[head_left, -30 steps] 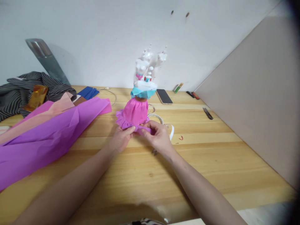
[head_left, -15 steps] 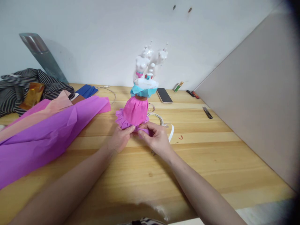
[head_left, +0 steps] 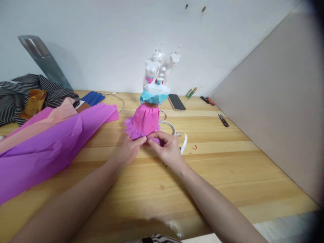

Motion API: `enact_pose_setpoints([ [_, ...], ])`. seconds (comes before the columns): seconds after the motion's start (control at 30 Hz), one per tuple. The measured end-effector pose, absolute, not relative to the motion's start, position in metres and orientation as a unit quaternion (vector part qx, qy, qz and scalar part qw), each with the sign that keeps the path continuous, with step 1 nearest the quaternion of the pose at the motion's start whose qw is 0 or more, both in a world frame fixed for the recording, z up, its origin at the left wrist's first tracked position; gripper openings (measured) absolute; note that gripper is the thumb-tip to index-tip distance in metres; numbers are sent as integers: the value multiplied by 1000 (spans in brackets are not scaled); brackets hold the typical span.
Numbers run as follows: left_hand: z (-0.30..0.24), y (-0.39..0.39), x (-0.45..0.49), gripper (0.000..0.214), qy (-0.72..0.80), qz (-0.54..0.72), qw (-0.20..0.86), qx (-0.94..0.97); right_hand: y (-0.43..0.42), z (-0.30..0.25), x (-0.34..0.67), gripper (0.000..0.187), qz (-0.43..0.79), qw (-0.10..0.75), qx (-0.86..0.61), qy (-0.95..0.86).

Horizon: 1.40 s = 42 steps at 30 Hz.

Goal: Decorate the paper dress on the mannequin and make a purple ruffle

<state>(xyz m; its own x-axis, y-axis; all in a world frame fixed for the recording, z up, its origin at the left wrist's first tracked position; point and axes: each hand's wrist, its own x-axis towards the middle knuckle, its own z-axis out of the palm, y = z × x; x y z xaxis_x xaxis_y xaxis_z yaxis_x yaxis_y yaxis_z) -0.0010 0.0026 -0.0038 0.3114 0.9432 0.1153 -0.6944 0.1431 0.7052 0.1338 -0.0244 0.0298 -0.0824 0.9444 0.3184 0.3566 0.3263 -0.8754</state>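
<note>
In the middle of the table stands a paper-dressed figure [head_left: 146, 119] with a pink skirt, a pleated purple ruffle [head_left: 132, 130] along its hem and a light-blue collar. White bear-like ornaments [head_left: 152, 68] rise above it. My left hand [head_left: 130, 148] is closed on the ruffle at the front of the hem, thumb on top. Right beside it, my right hand [head_left: 165, 145] pinches the purple crepe paper strip [head_left: 157, 140] between thumb and fingers. The fingertips of both hands nearly meet. The strip's far end is hidden by my right hand.
Purple and peach crepe paper sheets [head_left: 63, 141] spread over the left side, near a striped cloth [head_left: 50, 88]. Behind my right hand lie a tape roll [head_left: 168, 127] and a white strip [head_left: 185, 143]. Farther off are a phone [head_left: 177, 102] and a box cutter [head_left: 223, 120].
My right hand has shifted slightly left, so its fingertips are closer to the left thumb. The left hand keeps its hold, and the view has moved a little.
</note>
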Motion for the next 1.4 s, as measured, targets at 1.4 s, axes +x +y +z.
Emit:
enact_pose_setpoints([
  [1.4, 0, 0, 6, 39, 224, 552, 726, 343, -19, 27, 125, 22, 261, 502, -580, -586],
])
